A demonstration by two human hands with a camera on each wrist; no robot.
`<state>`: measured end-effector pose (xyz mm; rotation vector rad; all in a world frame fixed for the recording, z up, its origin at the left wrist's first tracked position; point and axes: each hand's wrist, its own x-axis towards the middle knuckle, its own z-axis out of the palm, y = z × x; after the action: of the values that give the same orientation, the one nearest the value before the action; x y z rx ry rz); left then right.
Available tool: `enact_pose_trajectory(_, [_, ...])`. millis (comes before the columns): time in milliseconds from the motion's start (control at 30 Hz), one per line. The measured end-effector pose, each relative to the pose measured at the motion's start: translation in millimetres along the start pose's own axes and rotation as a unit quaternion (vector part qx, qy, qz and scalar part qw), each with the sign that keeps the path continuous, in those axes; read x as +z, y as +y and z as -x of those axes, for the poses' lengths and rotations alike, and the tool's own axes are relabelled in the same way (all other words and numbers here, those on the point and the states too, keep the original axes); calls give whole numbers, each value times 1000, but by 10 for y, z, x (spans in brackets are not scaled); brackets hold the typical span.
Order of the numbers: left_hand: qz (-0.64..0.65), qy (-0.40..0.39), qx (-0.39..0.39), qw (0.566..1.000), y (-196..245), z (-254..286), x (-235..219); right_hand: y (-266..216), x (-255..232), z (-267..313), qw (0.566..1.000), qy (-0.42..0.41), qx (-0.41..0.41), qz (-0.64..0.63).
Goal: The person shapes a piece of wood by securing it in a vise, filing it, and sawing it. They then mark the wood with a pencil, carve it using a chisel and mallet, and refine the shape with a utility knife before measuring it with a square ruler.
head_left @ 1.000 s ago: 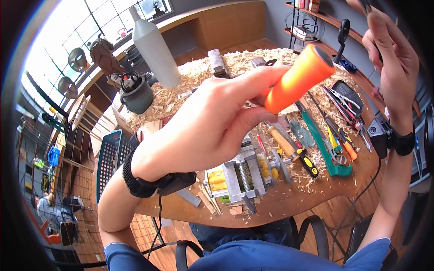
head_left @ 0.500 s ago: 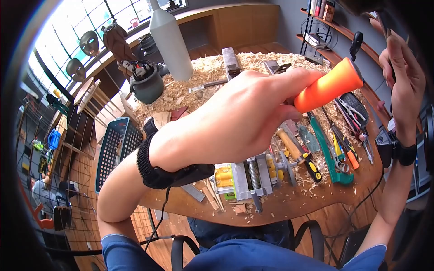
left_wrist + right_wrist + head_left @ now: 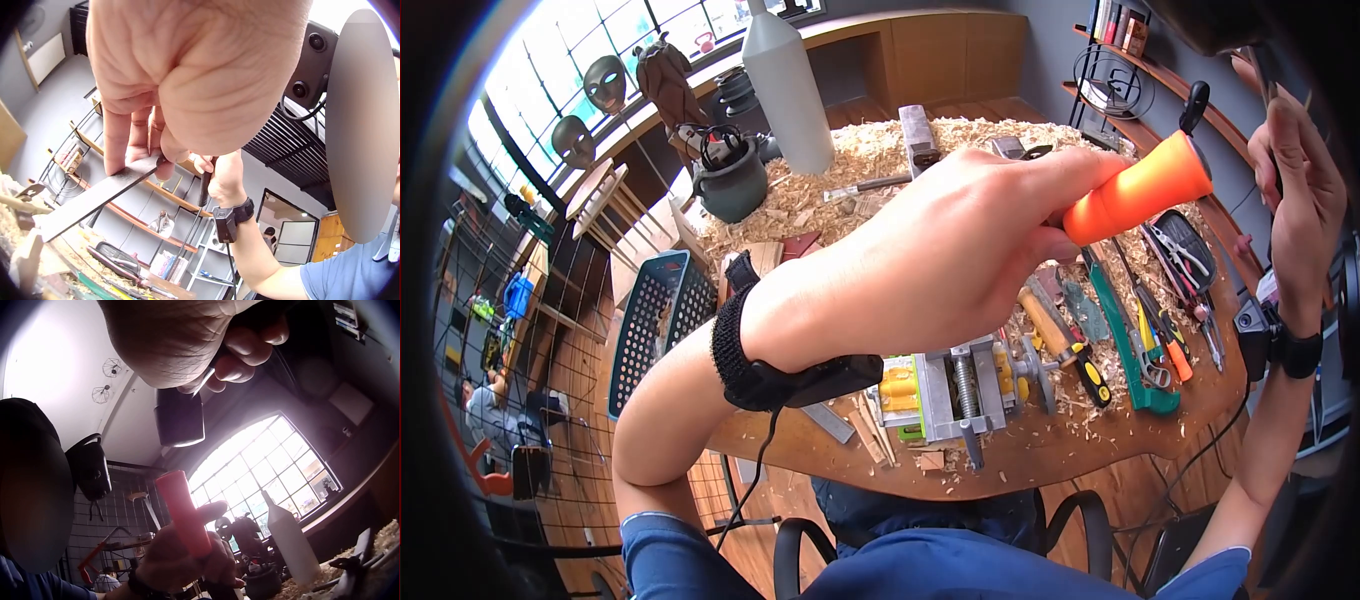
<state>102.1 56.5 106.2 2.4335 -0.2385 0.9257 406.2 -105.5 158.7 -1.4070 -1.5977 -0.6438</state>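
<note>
My left hand (image 3: pixel 920 260) grips an orange handle (image 3: pixel 1140 195) high over the workbench, its dark-capped end pointing up and right. From the other side of that hand a flat, straight metal blade (image 3: pixel 94 197) runs down toward the bench in the left wrist view. Raised at the right of the head view, my right hand (image 3: pixel 1305 200) has its fingers curled round a thin dark tool, whose kind I cannot tell. In the right wrist view a black blocky piece (image 3: pixel 179 419) shows right beside that hand. Below the left hand stands a metal vise (image 3: pixel 965 390) with yellow parts.
Wood shavings (image 3: pixel 860 150) cover much of the bench. To the right lie a wooden-handled tool (image 3: pixel 1045 320), a green saw (image 3: pixel 1120 330) and a black tool case (image 3: pixel 1180 250). At left are a perforated basket (image 3: pixel 660 330), a dark pot (image 3: pixel 730 185) and a pale bottle (image 3: pixel 790 100).
The head view has shifted, moving the bench slightly right in it. My left hand has moved right over the bench, and the orange handle leans more toward level. Both hands keep their grips.
</note>
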Motion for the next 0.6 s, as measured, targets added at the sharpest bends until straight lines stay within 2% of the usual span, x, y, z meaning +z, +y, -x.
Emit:
enact_pose_trajectory(100, [-1, 13, 31, 999, 12, -8, 38, -235, 5, -15, 999, -4, 35, 26])
enact_pose_trajectory(233, [-11, 3, 38, 999, 20, -16, 39, -50, -28, -15, 1000, 0, 4, -17])
enact_pose_trajectory(300, [21, -4, 6, 1000, 15, -4, 47, -62, -9, -12, 999, -2, 8, -35])
enact_pose_trajectory(433, [4, -10, -4, 1000, 32, -4, 30, -79, -22, -4, 1000, 3, 23, -21])
enact_pose_trajectory(500, [-14, 1, 28, 1000, 13, -15, 36, -49, -24, -1, 999, 2, 11, -32])
enact_pose_trajectory(600, [-8, 9, 32, 999, -6, -15, 44, -18, -41, 9, 999, -2, -2, -39])
